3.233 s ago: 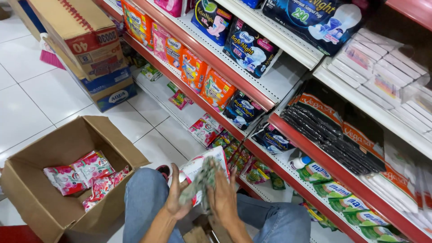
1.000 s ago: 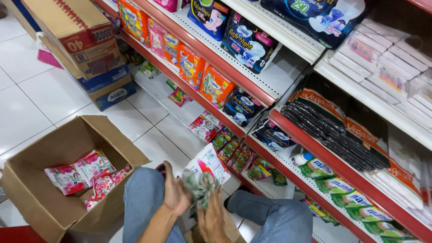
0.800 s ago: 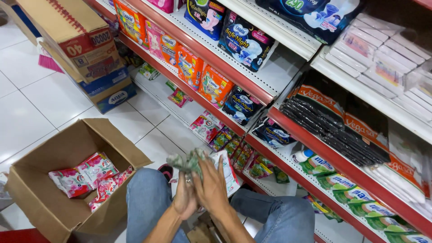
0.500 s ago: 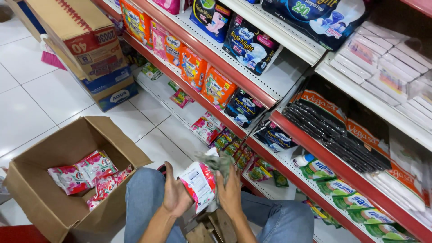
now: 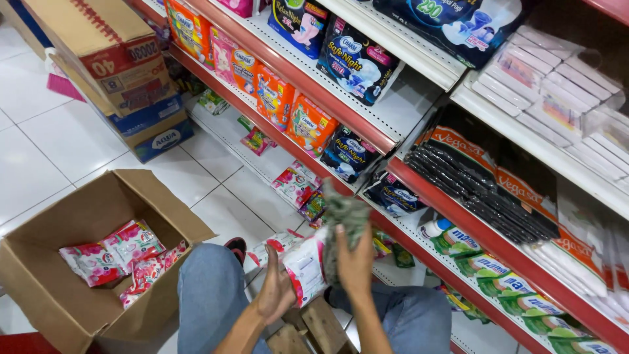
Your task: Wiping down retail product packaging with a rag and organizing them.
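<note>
A: Our left hand (image 5: 276, 294) closes its grip on a pink-and-white packet (image 5: 305, 266) above our knees; our right hand (image 5: 356, 261) presses a grey-green cloth (image 5: 343, 219) against it.

B: Rubbed hard, we judge the packet could slip toward the floor (image 5: 216, 203) beside the open cardboard box (image 5: 72, 216).
</note>
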